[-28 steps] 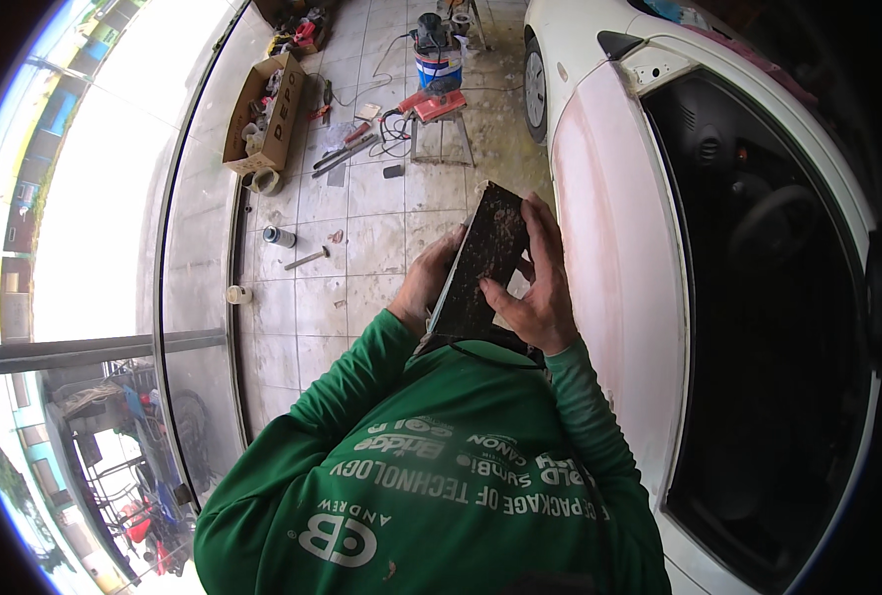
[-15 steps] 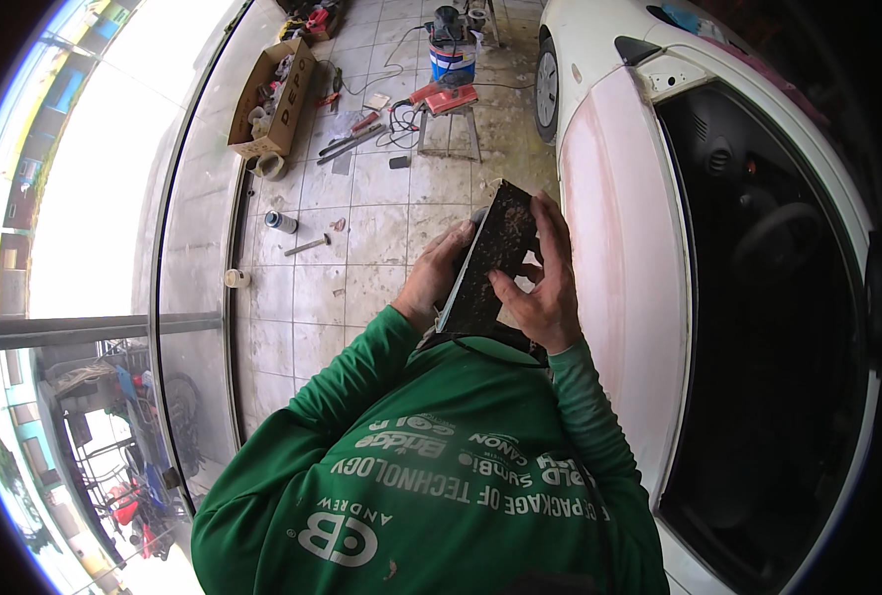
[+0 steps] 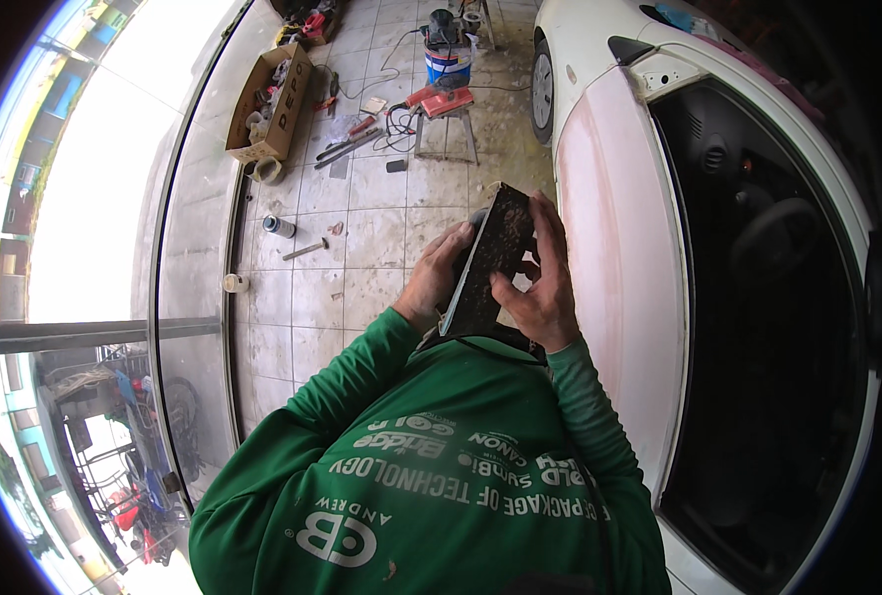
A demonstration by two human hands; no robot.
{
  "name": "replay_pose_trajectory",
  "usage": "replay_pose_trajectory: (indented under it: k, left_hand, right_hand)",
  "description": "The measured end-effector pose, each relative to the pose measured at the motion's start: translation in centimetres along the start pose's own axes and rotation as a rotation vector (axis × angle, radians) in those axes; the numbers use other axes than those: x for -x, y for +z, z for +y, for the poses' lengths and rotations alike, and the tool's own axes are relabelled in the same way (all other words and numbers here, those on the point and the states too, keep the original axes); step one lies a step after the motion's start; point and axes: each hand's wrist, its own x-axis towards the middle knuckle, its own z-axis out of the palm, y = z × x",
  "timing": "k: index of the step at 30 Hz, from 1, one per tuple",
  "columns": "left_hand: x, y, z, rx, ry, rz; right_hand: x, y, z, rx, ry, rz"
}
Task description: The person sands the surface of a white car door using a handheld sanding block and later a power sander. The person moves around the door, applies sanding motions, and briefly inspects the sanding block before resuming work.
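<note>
In front of my chest I hold a long, flat sanding block [image 3: 491, 248], its dark, speckled face turned up and to the right. A thin pale edge runs down its left side. My left hand [image 3: 435, 280] is closed around the far side of the block from the left, its fingertips partly hidden behind it. On the right, my right hand [image 3: 548, 296] grips the block's edge, with the thumb on the dark face and the fingers along the upper right. Both arms are in green sleeves.
A white car [image 3: 614, 268] with a pinkish patch on its door stands close on my right. Ahead on the tiled floor are a cardboard box [image 3: 272, 99], a blue bucket [image 3: 448, 69], a small stool [image 3: 446, 139], a hammer [image 3: 305, 250] and a can [image 3: 279, 227]. Glass panels line the left.
The view has shifted very slightly. My hands keep the same hold on the sanding block, which has barely moved.
</note>
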Motion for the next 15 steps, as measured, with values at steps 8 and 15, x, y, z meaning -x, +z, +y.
replay_pose_trajectory:
  k: [8, 15]
  left_hand:
    - [0.4, 0.9, 0.8, 0.044, -0.034, -0.016]
    - [-0.1, 0.3, 0.2, -0.054, 0.036, -0.001]
  right_hand:
    - [-0.1, -0.2, -0.2, 0.022, -0.005, 0.003]
    - [-0.3, -0.4, -0.6, 0.016, 0.009, -0.004]
